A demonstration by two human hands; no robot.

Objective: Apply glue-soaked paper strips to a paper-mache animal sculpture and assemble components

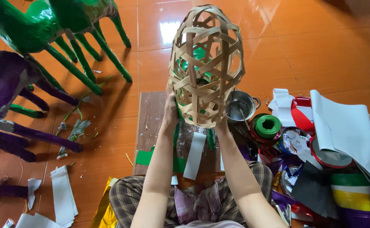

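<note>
An egg-shaped woven cage of pale bamboo strips (pixel 206 63) is held up at centre frame, its long axis upright, domed end toward the top edge and open mouth down. The left hand (pixel 170 112) and right hand (pixel 222 125) grip its lower rim, fingers closed on it. Bare orange tile floor (pixel 320 50) lies open upper right; green foil-wrapped animal figures (pixel 62 29) crowd upper left.

Home craft workshop, run on the floor. Glossy orange floor tiles (pixel 320 46), wooden board (pixel 151 122) as worktop under the grip. Left of the grip: foil-wrapped animal figures, green (pixel 32 29) and purple (pixel 3 84). Right of it: ribbon spools (pixel 268 126), paper sheets (pixel 345 131), small steel pot (pixel 240 105). Paper strips (pixel 62 196) scattered around.
</note>
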